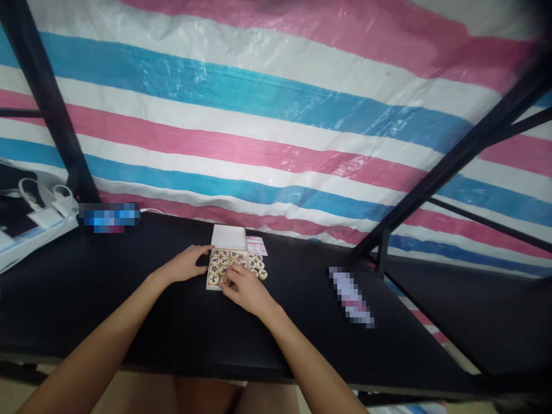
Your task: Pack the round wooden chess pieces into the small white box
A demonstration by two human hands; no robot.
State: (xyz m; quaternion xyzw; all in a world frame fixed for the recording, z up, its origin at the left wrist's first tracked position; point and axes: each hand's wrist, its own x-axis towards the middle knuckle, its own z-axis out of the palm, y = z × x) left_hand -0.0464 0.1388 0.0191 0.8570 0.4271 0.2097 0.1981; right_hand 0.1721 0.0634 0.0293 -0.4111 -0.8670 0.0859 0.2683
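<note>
A small white box (211, 286) lies on the black table (129, 305), filled with several round wooden game pieces (219, 266) marked with characters. Its white lid (229, 237) rests just behind it. A few more pieces (260, 270) lie loose on the table to the box's right. My left hand (187, 263) rests against the box's left edge, fingers curled on it. My right hand (244, 287) reaches over the box's front right corner with fingers bent down onto the pieces; what they pinch is hidden.
A pink-and-white folded paper (257, 245) lies behind the loose pieces. White chargers and cables (43, 213) sit at the far left. Black frame posts (52, 103) stand at left and right (452, 161). A striped tarp (276, 115) hangs behind the table.
</note>
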